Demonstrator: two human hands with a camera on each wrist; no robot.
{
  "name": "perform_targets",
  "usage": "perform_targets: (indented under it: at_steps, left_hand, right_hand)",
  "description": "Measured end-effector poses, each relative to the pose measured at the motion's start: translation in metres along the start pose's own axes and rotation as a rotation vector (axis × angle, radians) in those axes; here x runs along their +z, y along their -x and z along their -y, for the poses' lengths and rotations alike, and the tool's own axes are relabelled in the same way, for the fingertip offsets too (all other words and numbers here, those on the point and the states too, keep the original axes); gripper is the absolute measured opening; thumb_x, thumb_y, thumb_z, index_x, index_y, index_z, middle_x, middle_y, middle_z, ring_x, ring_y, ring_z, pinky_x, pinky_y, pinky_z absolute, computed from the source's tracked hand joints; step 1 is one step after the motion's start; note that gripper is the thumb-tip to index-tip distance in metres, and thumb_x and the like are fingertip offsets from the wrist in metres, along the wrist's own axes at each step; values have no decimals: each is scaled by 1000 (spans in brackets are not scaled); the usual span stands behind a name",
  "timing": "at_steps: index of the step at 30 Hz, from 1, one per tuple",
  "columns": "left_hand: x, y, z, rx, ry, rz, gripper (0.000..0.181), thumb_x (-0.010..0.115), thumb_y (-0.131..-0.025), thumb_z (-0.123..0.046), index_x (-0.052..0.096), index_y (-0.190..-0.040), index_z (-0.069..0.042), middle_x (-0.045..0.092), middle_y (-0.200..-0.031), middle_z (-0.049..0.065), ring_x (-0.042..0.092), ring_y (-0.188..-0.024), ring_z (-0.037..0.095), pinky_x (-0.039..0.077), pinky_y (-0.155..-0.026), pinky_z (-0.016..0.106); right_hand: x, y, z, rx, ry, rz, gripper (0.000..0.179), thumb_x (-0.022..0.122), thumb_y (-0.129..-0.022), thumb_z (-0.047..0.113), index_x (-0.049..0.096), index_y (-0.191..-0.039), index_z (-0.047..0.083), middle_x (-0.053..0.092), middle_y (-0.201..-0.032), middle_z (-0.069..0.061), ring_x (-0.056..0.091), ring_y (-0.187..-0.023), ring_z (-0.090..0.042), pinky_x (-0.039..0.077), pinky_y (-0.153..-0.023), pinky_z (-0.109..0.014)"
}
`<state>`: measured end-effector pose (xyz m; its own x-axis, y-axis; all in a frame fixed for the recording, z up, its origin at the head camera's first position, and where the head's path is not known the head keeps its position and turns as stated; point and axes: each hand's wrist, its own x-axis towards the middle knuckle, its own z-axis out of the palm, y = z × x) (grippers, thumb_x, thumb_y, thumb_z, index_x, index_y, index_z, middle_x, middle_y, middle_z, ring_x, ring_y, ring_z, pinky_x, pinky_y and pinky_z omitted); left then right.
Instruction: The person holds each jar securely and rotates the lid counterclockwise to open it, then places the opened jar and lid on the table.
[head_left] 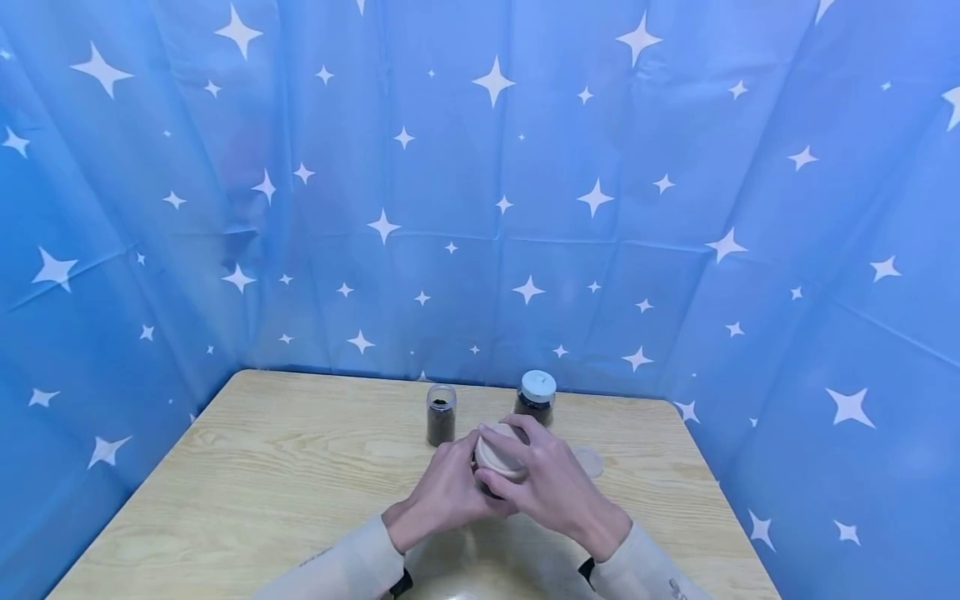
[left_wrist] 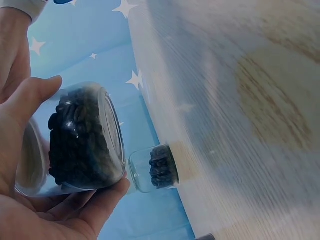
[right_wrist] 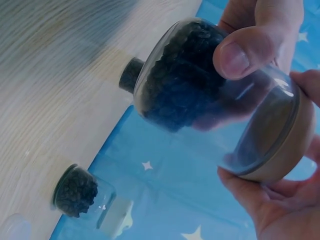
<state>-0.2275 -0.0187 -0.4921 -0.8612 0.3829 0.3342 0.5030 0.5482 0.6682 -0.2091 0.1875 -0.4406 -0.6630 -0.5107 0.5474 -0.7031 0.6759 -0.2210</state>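
My left hand grips a clear glass jar, its fingers wrapped round the side. Dark pieces that look like coffee beans partly fill the jar, which lies tilted in the right wrist view. On its mouth sits a pale wood-coloured lid. With fingers and thumb, my right hand holds the rim of this lid from above. In the head view the two hands hide most of the jar, and the lid shows between them.
Behind the hands stand a narrow glass jar with dark contents and no lid seen, and a jar with a pale blue lid. A translucent round disc lies on the wooden table. Blue star-patterned curtains surround the table.
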Motion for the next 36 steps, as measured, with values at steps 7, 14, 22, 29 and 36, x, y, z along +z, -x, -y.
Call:
perform_targets:
  at_steps: [7, 14, 22, 29, 36]
  left_hand:
    - [-3, 1, 2, 10, 56, 25, 82, 108, -78, -43, 67, -144, -17, 83, -119, 1, 79, -100, 6, 65, -82, 21]
    - [-7, 2, 4, 59, 99, 57, 81, 107, -77, -34, 68, -147, -22, 83, -125, -3, 78, -108, 4, 66, -90, 22]
    - [-7, 4, 3, 74, 134, 78, 85, 105, -79, -35, 64, -152, -25, 81, -130, -5, 77, -113, 4, 66, -96, 24]
    - [-6, 6, 6, 72, 130, 85, 86, 106, -80, -37, 63, -154, -24, 80, -132, -5, 77, -116, 5, 67, -100, 26]
    - [-8, 9, 6, 66, 136, 88, 85, 106, -80, -37, 64, -153, -22, 81, -131, -3, 77, -114, 6, 67, -98, 26]
  right_hand:
    - [-1, -2, -5, -84, -62, 13, 51, 89, -106, 40, 79, -152, 22, 73, -147, -18, 81, -113, -27, 72, -90, -40]
    - [-6, -4, -12, -185, -179, 85, 56, 91, -103, 28, 75, -156, 19, 69, -153, -20, 80, -122, -27, 71, -98, -39]
    - [-7, -5, -17, -213, -215, 134, 60, 90, -97, 15, 74, -155, 17, 69, -155, -18, 76, -134, -28, 69, -108, -43]
    - [-6, -3, -16, -188, -226, 169, 62, 89, -100, 19, 71, -159, 21, 68, -158, -17, 74, -138, -28, 68, -112, -46]
    - [-8, -4, -17, -219, -219, 197, 66, 88, -100, 18, 68, -162, 19, 66, -164, -14, 68, -149, -30, 64, -119, -47]
